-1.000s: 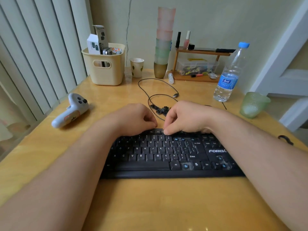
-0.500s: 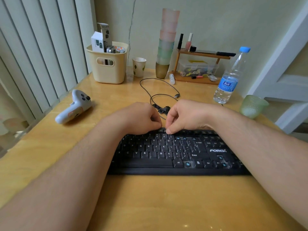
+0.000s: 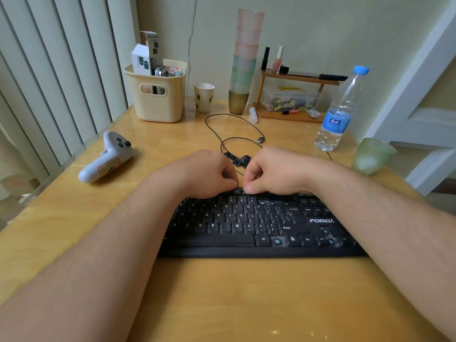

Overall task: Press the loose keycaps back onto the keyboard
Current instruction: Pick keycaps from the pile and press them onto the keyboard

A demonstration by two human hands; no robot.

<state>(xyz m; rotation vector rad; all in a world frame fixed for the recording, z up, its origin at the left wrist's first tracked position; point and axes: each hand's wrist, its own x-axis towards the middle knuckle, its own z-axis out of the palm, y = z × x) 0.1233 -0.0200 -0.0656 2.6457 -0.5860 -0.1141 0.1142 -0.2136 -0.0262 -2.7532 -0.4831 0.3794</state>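
Black keyboard [image 3: 246, 225] marked "FOREV", on a yellow wooden table [image 3: 222, 304].
Left hand [image 3: 204, 174] and right hand [image 3: 274, 171] curl together at its top row; what they hold is hidden.

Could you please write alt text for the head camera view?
Two hands, left and right, curl together at the top row of a black keyboard with several keycaps missing. Loose keycaps lie just behind on the wooden table.

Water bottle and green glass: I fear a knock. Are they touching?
Apart. The head view shows bare table between the water bottle and the green glass.
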